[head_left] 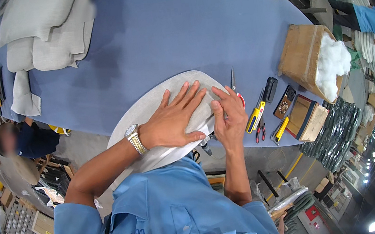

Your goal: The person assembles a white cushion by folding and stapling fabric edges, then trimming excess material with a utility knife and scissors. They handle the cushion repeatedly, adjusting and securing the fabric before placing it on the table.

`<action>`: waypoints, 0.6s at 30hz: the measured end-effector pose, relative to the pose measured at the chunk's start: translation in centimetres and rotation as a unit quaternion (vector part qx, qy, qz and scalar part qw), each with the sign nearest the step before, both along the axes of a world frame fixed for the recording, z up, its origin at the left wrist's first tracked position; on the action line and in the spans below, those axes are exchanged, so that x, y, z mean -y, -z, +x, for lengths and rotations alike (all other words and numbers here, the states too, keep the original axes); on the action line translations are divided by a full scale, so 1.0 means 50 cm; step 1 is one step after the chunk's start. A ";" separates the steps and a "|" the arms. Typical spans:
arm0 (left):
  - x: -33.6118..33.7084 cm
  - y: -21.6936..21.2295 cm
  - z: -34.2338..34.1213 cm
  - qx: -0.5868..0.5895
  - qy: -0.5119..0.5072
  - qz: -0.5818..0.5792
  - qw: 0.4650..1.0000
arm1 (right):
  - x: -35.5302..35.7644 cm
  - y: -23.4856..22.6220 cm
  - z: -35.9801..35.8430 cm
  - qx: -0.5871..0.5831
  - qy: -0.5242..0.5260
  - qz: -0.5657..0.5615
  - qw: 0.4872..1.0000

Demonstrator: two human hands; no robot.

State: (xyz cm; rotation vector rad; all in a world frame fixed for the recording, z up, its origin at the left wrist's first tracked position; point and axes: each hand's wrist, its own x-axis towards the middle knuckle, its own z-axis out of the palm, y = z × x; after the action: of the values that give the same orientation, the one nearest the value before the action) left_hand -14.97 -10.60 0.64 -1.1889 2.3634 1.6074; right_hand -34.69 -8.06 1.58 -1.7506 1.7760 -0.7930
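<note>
A rounded, light grey fabric-covered pad (137, 109) lies at the near edge of the blue table, against my body, with white material along its lower side. Flat on top of it rests my left hand (171, 119), fingers spread, a metal watch on the wrist. My right hand (230, 119) is at the pad's right edge, fingers loosely bent and thumb raised apart; nothing shows in its grasp. Just beyond that hand are scissors (233, 79) with red handles, partly hidden behind the fingers.
Right of my hands lie a yellow utility knife (256, 117), red-handled pliers (260, 132), a black tool (270, 89) and another yellow cutter (282, 128). A cardboard box (299, 52) holds white stuffing. Grey cushions (55, 46) are piled far left. Another person (35, 138) sits at left.
</note>
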 end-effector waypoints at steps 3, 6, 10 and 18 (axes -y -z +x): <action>0.003 -0.009 -0.007 0.025 0.003 0.006 1.000 | 0.002 -0.004 -0.003 -0.010 -0.023 0.034 0.999; -0.002 -0.011 -0.012 0.029 -0.015 -0.016 0.999 | 0.004 -0.016 -0.001 -0.014 -0.019 0.050 0.998; -0.014 -0.021 -0.016 0.029 -0.067 -0.043 0.996 | -0.013 -0.005 0.001 -0.010 0.019 0.032 0.999; -0.046 -0.022 -0.018 0.020 -0.037 -0.146 0.988 | -0.037 0.020 0.022 0.080 0.106 -0.009 0.991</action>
State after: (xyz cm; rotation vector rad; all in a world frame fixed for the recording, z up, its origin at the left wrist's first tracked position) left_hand -15.86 -8.31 1.73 -1.3557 2.6249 1.2720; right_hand -33.61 -6.20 0.60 -1.4792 1.8699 -1.0111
